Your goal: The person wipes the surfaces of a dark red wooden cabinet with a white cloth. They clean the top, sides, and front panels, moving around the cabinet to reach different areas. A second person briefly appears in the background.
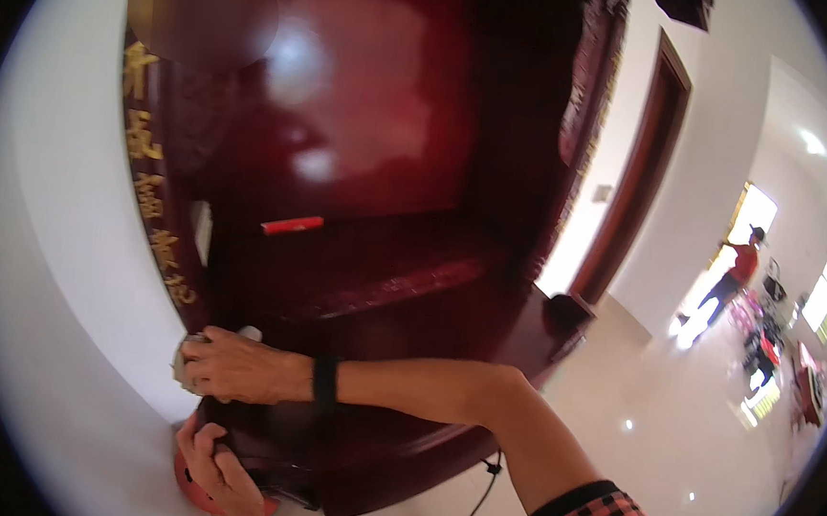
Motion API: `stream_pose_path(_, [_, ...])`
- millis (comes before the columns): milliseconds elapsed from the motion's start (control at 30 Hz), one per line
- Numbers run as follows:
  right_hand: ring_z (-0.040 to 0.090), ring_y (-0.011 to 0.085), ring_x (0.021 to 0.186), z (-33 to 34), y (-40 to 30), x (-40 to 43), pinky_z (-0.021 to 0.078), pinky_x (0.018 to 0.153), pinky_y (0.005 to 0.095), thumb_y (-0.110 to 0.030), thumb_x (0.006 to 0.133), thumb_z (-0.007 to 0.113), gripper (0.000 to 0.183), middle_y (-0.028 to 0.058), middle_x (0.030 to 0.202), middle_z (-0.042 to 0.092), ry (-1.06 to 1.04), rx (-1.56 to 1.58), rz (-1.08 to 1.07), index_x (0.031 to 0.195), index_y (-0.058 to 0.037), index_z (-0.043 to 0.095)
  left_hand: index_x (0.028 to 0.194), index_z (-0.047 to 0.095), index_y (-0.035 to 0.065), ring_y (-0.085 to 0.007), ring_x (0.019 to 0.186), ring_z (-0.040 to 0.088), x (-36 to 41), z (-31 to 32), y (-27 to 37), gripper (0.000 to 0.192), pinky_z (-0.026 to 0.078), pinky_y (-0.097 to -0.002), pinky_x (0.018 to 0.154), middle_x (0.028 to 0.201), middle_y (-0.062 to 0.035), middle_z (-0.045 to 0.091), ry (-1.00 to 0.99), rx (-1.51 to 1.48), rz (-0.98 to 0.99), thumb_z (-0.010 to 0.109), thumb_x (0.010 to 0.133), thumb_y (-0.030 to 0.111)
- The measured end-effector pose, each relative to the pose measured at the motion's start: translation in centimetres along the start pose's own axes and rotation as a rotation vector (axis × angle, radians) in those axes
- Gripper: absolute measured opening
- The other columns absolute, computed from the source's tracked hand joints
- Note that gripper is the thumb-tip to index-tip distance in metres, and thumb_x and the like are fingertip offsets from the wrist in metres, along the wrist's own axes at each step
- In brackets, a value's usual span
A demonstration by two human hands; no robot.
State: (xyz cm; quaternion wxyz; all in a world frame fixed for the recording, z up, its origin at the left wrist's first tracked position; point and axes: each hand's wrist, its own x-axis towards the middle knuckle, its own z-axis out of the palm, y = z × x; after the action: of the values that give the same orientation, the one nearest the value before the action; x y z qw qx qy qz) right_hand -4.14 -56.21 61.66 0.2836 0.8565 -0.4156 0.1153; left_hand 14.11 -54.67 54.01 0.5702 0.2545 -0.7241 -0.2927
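My right hand, with a dark band on its wrist, holds a pale cloth at the left end of a dark red lacquered wooden cabinet. Part of the cloth is hidden under the fingers. Lower down, my left hand is at the cabinet's front left edge, its fingers bent and apart, and I see nothing in it. A red, narrow object lies on the raised ledge at the back of the cabinet.
A white wall stands close on the left. Below my left hand is a red round object on the floor. A black cable hangs by the front edge. Far right, a person stands near a bright doorway.
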Motion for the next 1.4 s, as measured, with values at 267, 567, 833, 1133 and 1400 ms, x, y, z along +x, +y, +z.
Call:
stream_pose_path(267, [0.048, 0.0277, 0.119, -9.6, 3.3, 2.0, 0.0446, 0.094, 0.0420, -0.001, 0.069, 0.068, 0.031, 0.0024, 0.112, 0.059, 0.265, 0.116, 0.003, 0.099, -0.0107, 0.068, 0.085, 0.062, -0.0011, -0.0276, 0.086, 0.054, 0.0, -0.6, 0.8, 0.020, 0.045, -0.0355, 0.076, 0.110, -0.0215, 0.052, 0.009, -0.057, 0.043, 0.044, 0.078, 0.003])
stream_pose_path(567, [0.048, 0.0388, 0.107, -26.1, 13.4, 8.5, 0.0430, 0.096, 0.0460, 0.014, 0.065, 0.052, 0.051, 0.0138, 0.117, 0.059, 0.938, -0.391, 0.153, 0.108, -0.0083, 0.067, 0.083, 0.063, -0.0003, -0.0209, 0.079, 0.051, 0.3, -0.6, 1.1, 0.020, 0.043, -0.0318, 0.069, 0.111, -0.0185, 0.050, -0.050, -0.150, 0.005, 0.043, 0.077, -0.001])
stream_pose_path(833, [0.047, 0.0393, 0.118, -29.6, 17.6, 14.7, 0.0415, 0.100, 0.0468, 0.004, 0.075, 0.056, 0.053, 0.0177, 0.129, 0.055, 0.989, -0.397, 0.285, 0.127, -0.0085, 0.057, 0.084, 0.063, 0.0001, -0.0195, 0.078, 0.050, 0.3, -0.7, 1.1, 0.021, 0.043, -0.0310, 0.068, 0.113, -0.0178, 0.049, -0.046, -0.160, 0.011, 0.044, 0.077, -0.003])
stream_pose_path(1133, [0.046, 0.0357, 0.114, -25.0, 14.8, 12.0, 0.0378, 0.088, 0.0484, 0.002, 0.077, 0.057, 0.054, 0.0130, 0.125, 0.053, 0.740, -0.589, 0.391, 0.130, -0.0057, 0.051, 0.085, 0.063, -0.0014, -0.0178, 0.077, 0.050, 0.5, -1.6, 2.3, 0.021, 0.043, -0.0294, 0.065, 0.114, -0.0176, 0.049, -0.089, -0.125, -0.034, 0.044, 0.079, -0.006])
stream_pose_path(1400, [0.046, 0.0358, 0.107, -15.3, 8.9, 6.3, 0.0378, 0.085, 0.0470, 0.002, 0.077, 0.056, 0.051, 0.0149, 0.125, 0.052, 0.608, -0.542, 0.445, 0.128, -0.0046, 0.051, 0.081, 0.062, -0.0005, -0.0146, 0.070, 0.044, 0.4, -0.9, 2.0, 0.019, 0.037, -0.0294, 0.062, 0.107, -0.0150, 0.051, -0.050, -0.142, -0.057, 0.043, 0.078, -0.002])
